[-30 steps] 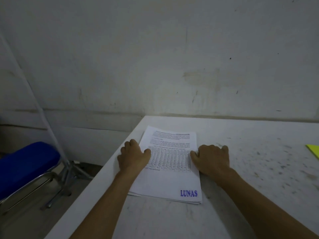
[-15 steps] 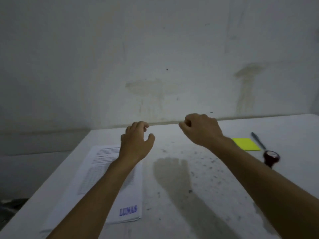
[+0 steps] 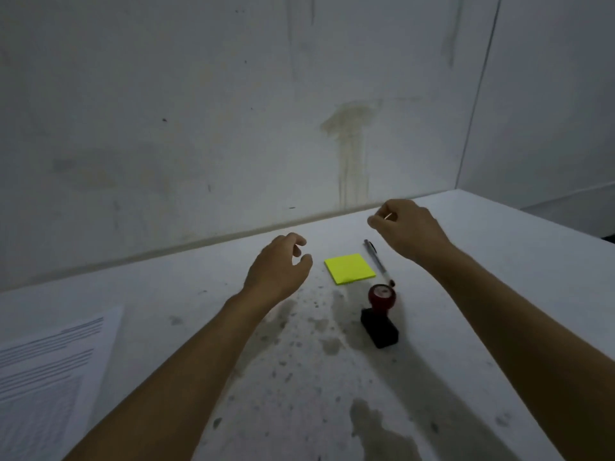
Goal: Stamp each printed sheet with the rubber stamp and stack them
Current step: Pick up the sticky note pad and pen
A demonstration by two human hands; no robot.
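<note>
Yellow notepad (image 3: 349, 268) between left hand (image 3: 278, 271) and pen (image 3: 377, 260), beyond stamp (image 3: 381, 317).

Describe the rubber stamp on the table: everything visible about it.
The rubber stamp stands upright on the stained white table, untouched by either hand. It has a black rectangular block as its base and a rounded dark red knob handle with a pale round disc on top. It looks like plastic, though the dim light leaves that unsure. It sits just nearer the camera than the yellow sticky notes and the tip of the pen. Its printing face is hidden underneath.
</note>
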